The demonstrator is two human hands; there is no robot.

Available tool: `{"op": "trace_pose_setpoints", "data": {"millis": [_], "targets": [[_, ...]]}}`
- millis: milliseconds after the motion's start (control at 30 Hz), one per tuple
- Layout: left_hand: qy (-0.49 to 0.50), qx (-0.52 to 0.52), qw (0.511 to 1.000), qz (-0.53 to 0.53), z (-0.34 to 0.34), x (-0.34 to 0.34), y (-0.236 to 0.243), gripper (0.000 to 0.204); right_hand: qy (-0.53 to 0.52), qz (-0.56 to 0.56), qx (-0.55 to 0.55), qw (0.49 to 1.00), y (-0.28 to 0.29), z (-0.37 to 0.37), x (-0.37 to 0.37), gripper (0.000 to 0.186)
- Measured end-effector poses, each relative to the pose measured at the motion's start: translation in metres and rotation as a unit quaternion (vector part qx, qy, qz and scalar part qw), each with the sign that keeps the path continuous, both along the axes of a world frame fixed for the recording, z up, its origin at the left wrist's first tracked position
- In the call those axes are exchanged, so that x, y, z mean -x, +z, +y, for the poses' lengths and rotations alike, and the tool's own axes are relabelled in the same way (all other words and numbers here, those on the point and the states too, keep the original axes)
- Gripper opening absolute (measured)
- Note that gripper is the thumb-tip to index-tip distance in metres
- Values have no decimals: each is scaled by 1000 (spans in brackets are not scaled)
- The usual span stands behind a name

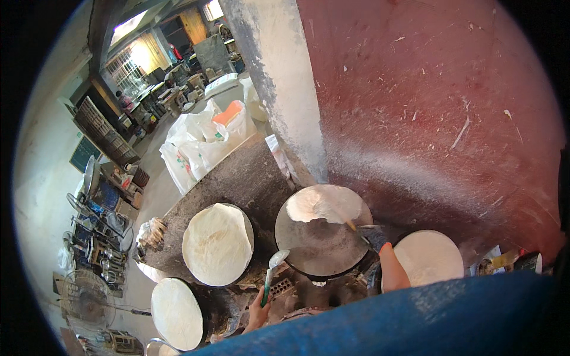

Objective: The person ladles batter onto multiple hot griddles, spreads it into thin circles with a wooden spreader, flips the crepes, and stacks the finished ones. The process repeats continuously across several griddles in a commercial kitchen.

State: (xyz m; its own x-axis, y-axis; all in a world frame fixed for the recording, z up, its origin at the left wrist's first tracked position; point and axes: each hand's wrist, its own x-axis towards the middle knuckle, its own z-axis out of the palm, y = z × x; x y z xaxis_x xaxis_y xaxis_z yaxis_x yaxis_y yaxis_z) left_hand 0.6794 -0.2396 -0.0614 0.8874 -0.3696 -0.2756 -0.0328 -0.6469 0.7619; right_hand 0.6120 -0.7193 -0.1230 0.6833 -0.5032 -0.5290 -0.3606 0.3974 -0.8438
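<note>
Biggest thing here is the round dark griddle point(320, 246) in the middle, and everything sorts itself around it. Its far half carries a thin pale sheet of batter point(325, 203), roughly a half-moon, creamy white and only partly spread, so the near half is bare black metal.

The right hand point(392, 261) sits at the griddle's near right rim, fingers clamped on a spreader point(354, 227) whose stick handle runs up-left from the hand toward the batter. So the batter lies up and left of those fingers, and this hand is clearly the nearer one.

The left hand point(259, 310) is off the griddle's near left edge, fingers wrapped round the green handle of a ladle point(273, 270), bowl tipped up toward the rim. Looks empty, but it's tiny so I can't swear to it.

Left of the griddle, a second griddle carries a full round pancake point(217, 243).
</note>
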Motion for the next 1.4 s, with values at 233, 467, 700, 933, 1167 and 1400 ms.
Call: {"op": "trace_pose_setpoints", "data": {"millis": [233,467,700,933,1167,1400], "targets": [[-1,-21,1000,-12,24,14,0,65,233,-66,114,964,0,-9,-21,14],[24,-45,997,51,47,26,1,67,330,-68,183,924,-5,-28,-49,17],[88,18,993,72,76,38,-20,66,379,-90,593,705,-23,-40,-54,27],[108,-2,991,73,85,47,-28,66,444,-128,343,818,-10,-58,-91,19],[151,40,976,154,71,55,-5,67,442,37,271,854,1,-60,-38,23],[179,61,973,133,76,62,-9,67,498,32,248,830,10,-65,-117,37]]}}
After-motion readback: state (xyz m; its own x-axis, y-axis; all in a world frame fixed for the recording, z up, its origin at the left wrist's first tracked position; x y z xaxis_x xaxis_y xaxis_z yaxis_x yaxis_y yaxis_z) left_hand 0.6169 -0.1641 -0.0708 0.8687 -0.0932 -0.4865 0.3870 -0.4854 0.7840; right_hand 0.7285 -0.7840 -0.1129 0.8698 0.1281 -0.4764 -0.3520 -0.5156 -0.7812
